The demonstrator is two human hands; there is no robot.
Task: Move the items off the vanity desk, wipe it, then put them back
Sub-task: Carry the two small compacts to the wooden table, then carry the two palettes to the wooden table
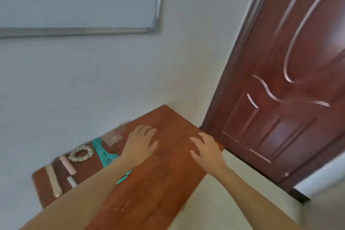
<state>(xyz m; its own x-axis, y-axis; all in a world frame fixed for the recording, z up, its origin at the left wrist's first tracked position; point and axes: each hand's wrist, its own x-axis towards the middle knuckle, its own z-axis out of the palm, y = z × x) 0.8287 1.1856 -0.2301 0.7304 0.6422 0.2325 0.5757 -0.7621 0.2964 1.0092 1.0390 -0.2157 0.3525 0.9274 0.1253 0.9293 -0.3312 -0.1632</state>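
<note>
The reddish-brown wooden vanity desk (168,177) stands against a white wall. My left hand (141,144) lies over the desktop with relaxed fingers and holds nothing. My right hand (206,148) hovers by the desk's right edge, fingers spread, empty too. Along the wall side lie a clear pink box (112,137), a small pink round item (121,129), a teal comb (104,152) partly under my left forearm, a cream scrunchie (81,153), a pink tube (67,165), a beige tube (53,181) and a small white tube (71,181).
A dark brown panelled door (291,99) stands just right of the desk. A framed whiteboard (74,2) hangs on the wall above. Pale floor (233,201) shows below the desk's right edge.
</note>
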